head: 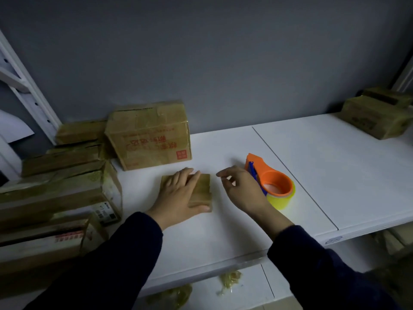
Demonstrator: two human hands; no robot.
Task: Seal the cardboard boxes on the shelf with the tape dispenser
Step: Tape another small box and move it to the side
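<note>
Pressing the left hand point(178, 194) flat, fingers straight, on the small cardboard box point(203, 189) lying mid-shelf. Hovering the right hand point(242, 190) just beside that box, fingers loosely curled and gripping nothing. Leaving the tape dispenser point(276, 181) resting on the white shelf point(312, 164), right behind the right hand. Judging by glossy film, seeming to be done with the stacked boxes point(55, 193) at left; probably working through this small one, tape on it being too dim to confirm.

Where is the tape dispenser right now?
Head view: the tape dispenser sits on the white shelf right of centre, partly behind the right hand; the small box under the left hand lies to its left.
</note>
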